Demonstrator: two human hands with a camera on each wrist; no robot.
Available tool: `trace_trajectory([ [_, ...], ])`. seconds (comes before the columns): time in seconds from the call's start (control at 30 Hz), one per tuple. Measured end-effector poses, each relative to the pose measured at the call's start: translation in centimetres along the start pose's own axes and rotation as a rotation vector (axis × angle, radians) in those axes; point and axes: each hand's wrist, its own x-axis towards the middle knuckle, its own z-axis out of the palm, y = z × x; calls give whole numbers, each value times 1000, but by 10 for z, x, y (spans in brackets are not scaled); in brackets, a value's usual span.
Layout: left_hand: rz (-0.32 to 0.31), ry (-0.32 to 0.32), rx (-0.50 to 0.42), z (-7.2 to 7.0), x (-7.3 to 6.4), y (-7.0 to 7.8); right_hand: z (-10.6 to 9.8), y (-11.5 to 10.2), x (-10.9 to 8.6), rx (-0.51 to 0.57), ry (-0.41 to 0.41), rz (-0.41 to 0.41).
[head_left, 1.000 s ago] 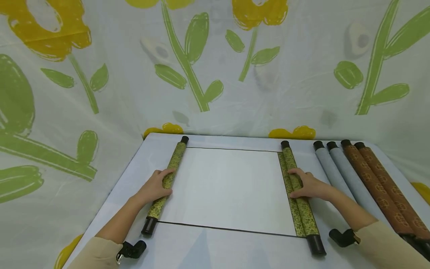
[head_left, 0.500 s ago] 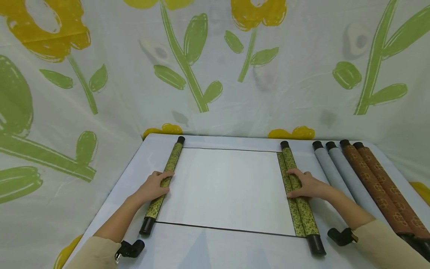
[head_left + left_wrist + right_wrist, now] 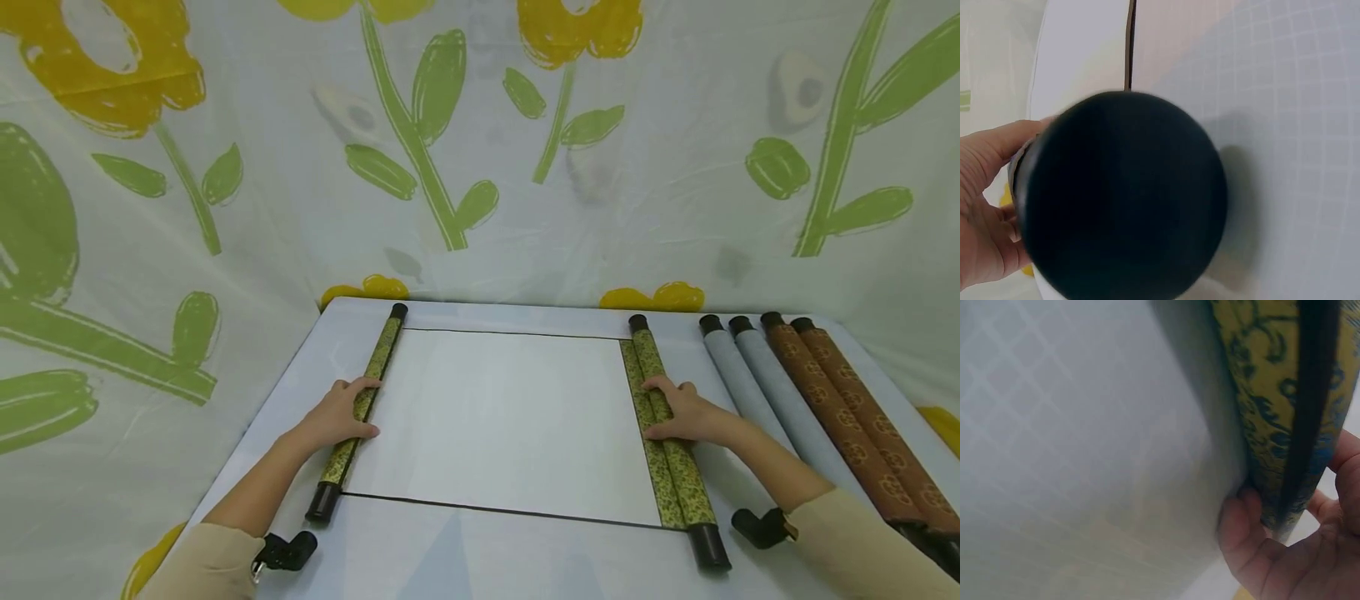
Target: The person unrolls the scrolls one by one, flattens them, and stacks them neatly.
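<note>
A hanging scroll lies partly unrolled on the table, its white sheet facing up between two yellow-green patterned rollers with black end caps. My left hand grips the left roller around its middle, thumb on the inner side. In the left wrist view that roller's round black end cap hides most of the fingers. On the other side, my right hand holds the right roller, beside a flat patterned strip. The right wrist view shows its yellow and blue brocade with fingers curled around it.
Two pale grey rolled scrolls and two brown patterned ones lie side by side at the table's right. The white table ends at a flower-printed curtain behind. A black wrist mount sticks out from each sleeve.
The left roller has shifted a little to the left with my left hand around it, and slightly more white sheet shows beside it. My right hand and its roller have stayed nearly still.
</note>
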Motion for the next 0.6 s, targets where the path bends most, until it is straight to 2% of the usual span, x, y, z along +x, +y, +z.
trace_trajectory([
  [0.23, -6, -30, -16, -6, -2, 0, -3, -1, -1, 32, -42, 50],
  [0.37, -2, -33, -27, -7, -2, -3, -4, -1, -2, 52, -38, 78],
  [0.6, -2, -36, -19, -9, -2, -11, -4, -2, -3, 64, -33, 80],
])
